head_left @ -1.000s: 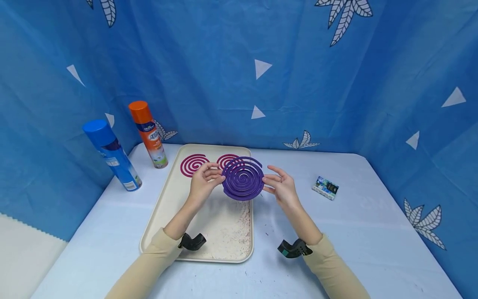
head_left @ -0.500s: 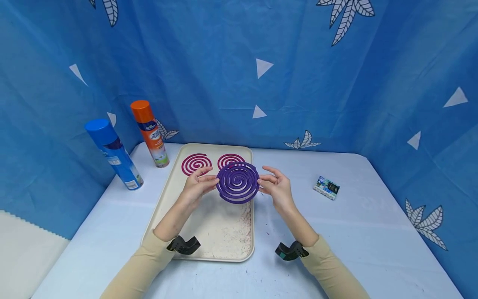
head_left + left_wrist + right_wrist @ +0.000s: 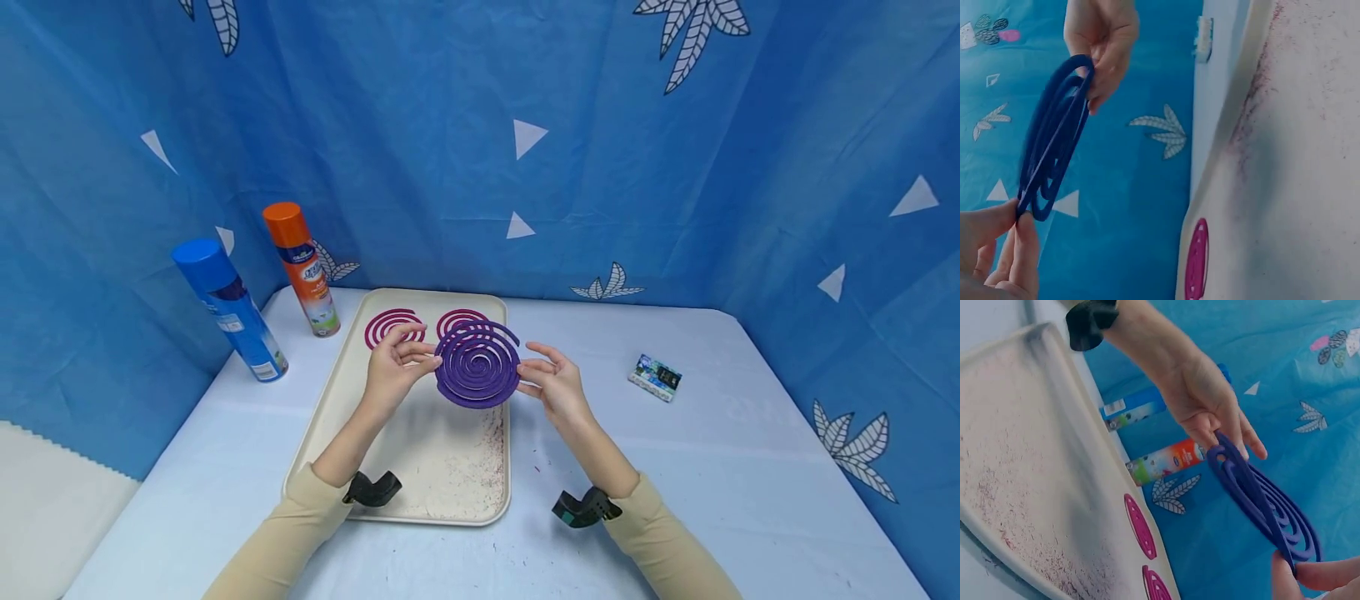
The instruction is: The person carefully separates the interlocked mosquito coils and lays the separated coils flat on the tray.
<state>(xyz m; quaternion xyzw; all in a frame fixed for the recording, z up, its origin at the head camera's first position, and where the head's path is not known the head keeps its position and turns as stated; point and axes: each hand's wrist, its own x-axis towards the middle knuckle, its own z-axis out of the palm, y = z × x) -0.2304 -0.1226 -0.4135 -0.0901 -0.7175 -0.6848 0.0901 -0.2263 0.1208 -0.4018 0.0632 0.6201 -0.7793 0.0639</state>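
In the head view a purple mosquito coil (image 3: 477, 367) is held up over the tray's right side, spanning the space between both hands. My left hand (image 3: 392, 372) pinches its left rim between thumb and fingers, while my right hand (image 3: 558, 386) pinches the right rim. One outer end stands away from the other turns at the upper right. Seen edge-on in the left wrist view, the coil's turns (image 3: 1054, 137) spread apart from one another. Two magenta mosquito coils lie at the tray's far end, the left one (image 3: 393, 312) partly behind my left fingers, the other partly behind the purple coil.
The cream tray (image 3: 420, 475) has reddish crumbs along its right side. Left of it stand a blue spray can (image 3: 232, 312) and an orange spray can (image 3: 303, 271). A small patterned box (image 3: 655, 377) lies to the right. Blue cloth (image 3: 450, 167) hangs behind the table.
Both hands and the purple coil have shifted slightly left and down since the first frame. Half a second ago its turns looked evenly spaced; now an outer end lifts away at the upper right.
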